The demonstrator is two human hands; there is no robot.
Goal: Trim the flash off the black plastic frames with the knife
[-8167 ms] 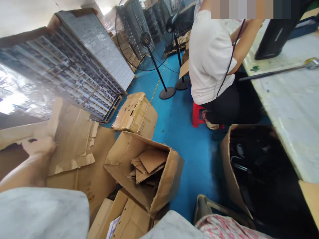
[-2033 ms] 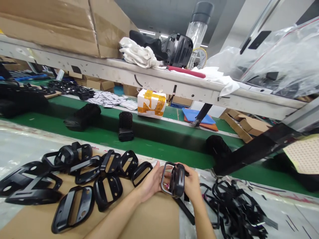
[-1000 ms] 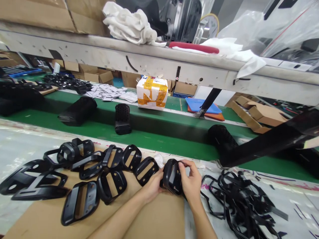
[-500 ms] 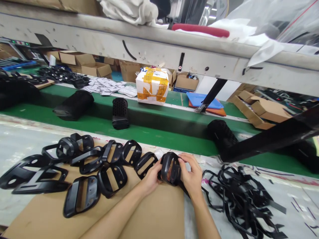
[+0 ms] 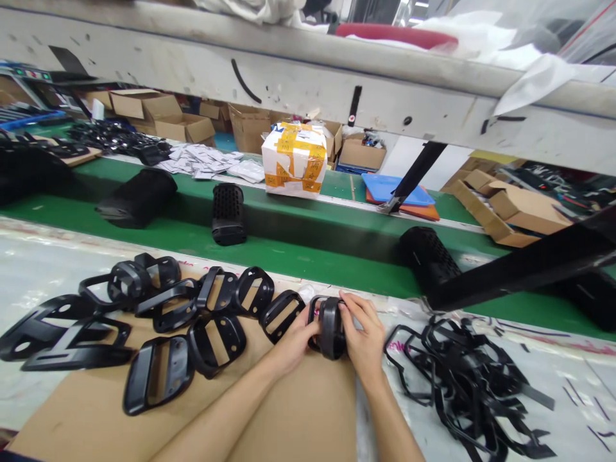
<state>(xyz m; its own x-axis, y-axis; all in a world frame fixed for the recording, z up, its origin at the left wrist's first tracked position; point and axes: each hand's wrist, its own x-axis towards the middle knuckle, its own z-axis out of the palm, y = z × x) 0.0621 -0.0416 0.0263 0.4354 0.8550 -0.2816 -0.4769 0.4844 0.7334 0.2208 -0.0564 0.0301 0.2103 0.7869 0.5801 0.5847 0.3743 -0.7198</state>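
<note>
Since half a second ago, a fresh angle for the black part (image 5: 332,337), its broad band (image 5: 331,321) foremost.

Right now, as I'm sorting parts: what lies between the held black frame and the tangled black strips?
In the head view, the right hand and some pale tabletop.

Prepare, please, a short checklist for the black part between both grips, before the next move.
1. Left grip on the black part: ok, at its left side.
2. Right grip on it: ok, at its right side.
3. Black part's far side visible: not ok, hidden.
4. Left grip apart from nearest black frame: cannot tell from this angle.
5. Pile of black strips off the cardboard: ok, lies right of it.
</note>
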